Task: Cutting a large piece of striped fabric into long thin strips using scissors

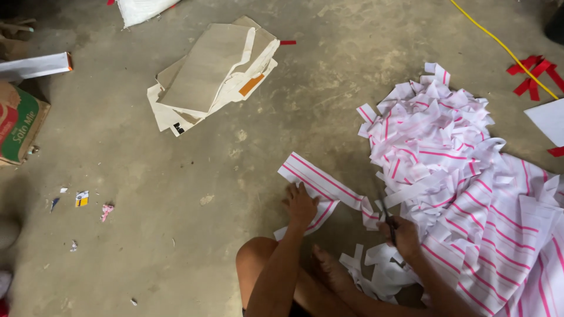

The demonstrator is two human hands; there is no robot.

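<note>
At near centre, the left hand point(301, 206) is pressing flat-fingered on a pink-striped white strip point(320, 183); the right hand point(402, 233), fingers closed, is gripping half-hidden scissors point(388, 220); a cut-off carton point(19, 122) is sitting far left

Strip point(320, 182) under left hand point(301, 206): white with pink lines lengthwise. Heap of cut paper point(435, 126) at 2 o'clock: same white, pink stripes. Scissors point(388, 220) in right hand point(404, 236): dark. Floor point(176, 176): grey-brown, mottled. Cardboard stack point(211, 70) at 11 o'clock: beige, one orange patch. Cable point(499, 44) at 1 o'clock: yellow. Ribbon scraps point(533, 73) beside it: red.
</note>
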